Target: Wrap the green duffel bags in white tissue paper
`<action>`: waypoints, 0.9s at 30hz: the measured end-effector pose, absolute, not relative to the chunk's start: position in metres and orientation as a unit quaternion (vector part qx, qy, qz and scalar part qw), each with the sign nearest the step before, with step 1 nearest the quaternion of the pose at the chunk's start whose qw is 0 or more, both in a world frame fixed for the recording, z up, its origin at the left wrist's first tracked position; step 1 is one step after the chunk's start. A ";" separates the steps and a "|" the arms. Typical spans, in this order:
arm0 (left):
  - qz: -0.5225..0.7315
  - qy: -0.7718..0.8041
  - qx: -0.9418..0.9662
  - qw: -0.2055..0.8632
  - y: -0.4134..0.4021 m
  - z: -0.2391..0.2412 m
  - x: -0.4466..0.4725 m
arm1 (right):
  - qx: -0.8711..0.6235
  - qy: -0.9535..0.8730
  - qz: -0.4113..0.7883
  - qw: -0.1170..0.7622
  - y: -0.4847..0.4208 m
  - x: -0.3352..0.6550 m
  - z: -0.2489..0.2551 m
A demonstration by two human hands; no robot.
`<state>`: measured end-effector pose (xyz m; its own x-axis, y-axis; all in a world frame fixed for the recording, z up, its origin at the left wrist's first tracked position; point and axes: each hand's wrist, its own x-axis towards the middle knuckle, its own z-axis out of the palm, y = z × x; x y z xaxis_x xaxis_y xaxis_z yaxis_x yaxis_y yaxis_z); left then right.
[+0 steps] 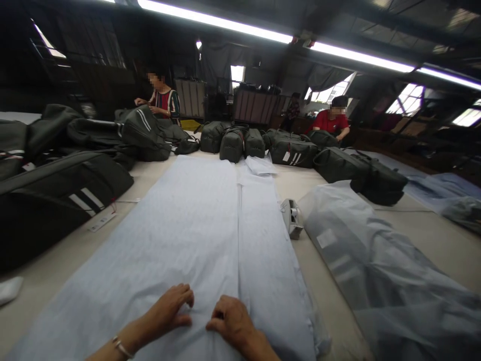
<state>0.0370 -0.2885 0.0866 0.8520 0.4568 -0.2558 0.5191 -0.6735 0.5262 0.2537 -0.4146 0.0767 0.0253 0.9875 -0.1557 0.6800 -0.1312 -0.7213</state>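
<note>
Writing: none can be read; the white tag [102,221] lying by the near dark bag [48,200] and the pale patch [326,238] on the wrapped bag [361,250] are too blurred.
Markings: two slanted white stripes [86,199] on the near dark bag; like stripes on a bag in the far row [293,150].
Sheet: a long, pale blue-white plastic sheet [195,225], flat and faintly wrinkled, running lengthwise down the middle of the worktop [56,260]; a narrower strip [263,240] lies just beside it on the right.
Left hand [169,308]: rests on the near end of the sheet, fingers bent, tips pressed on the plastic; a thin bracelet [122,346] at the wrist.
Right hand [231,321]: just beside the left, fingers curled under, knuckles up.
Grip: I cannot tell whether either hand pinches the sheet.
Nearby: a small white dispenser [292,217] between strip and wrapped bag.
Others: two people [165,100] [332,120] at the far end.
</note>
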 end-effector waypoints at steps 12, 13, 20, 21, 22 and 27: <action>0.031 0.375 0.829 0.413 -0.321 0.083 0.041 | -0.677 -0.439 0.378 0.454 -0.408 0.318 0.118; 0.035 0.387 0.815 0.430 -0.320 0.085 0.040 | -0.690 -0.406 0.391 0.454 -0.412 0.326 0.117; 0.040 0.404 0.797 0.448 -0.321 0.103 0.047 | -0.689 -0.312 0.490 0.433 -0.433 0.308 0.103; 0.043 0.406 0.799 0.442 -0.322 0.107 0.048 | -0.682 -0.262 0.532 0.427 -0.434 0.302 0.103; 0.047 0.408 0.802 0.434 -0.322 0.110 0.049 | -0.667 -0.211 0.578 0.419 -0.434 0.296 0.102; 0.069 0.412 0.823 0.385 -0.329 0.112 0.051 | -0.587 -0.112 0.684 0.418 -0.437 0.277 0.090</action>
